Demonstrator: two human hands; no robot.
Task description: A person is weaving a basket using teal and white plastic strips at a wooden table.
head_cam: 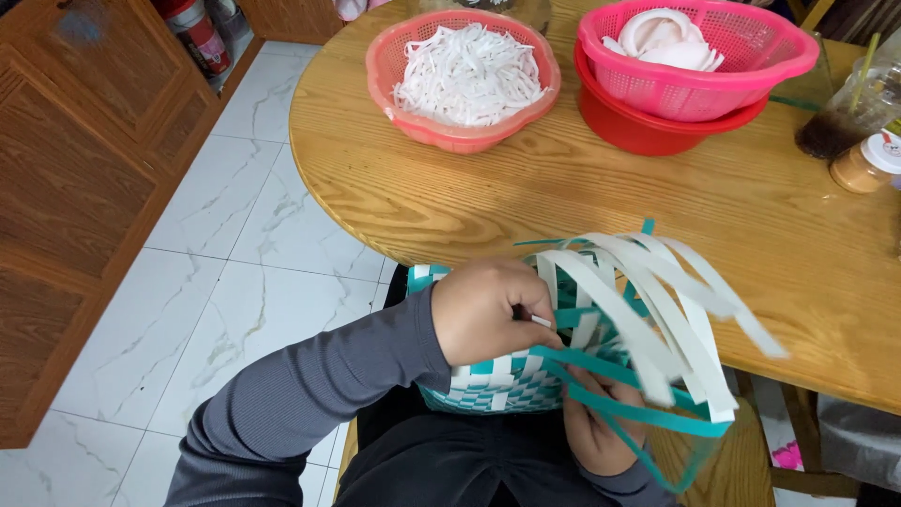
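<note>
Holding the half-woven basket (511, 380) in your lap below the table's near edge (450, 235), your left hand (488, 314) pinches a white strip (601, 282); right hand (601, 422) grasps teal strips (638, 413). Tiled floor (235, 291) lies leftward.

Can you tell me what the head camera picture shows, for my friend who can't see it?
Two hands, left hand and right hand, hold a half-woven teal and white strip basket on a lap. Ahead, a round wooden table holds pink baskets.

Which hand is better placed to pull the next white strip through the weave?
Left, probably. The left hand already pinches a white strip atop the woven basket; the right hand sits beneath, under teal strips.
</note>
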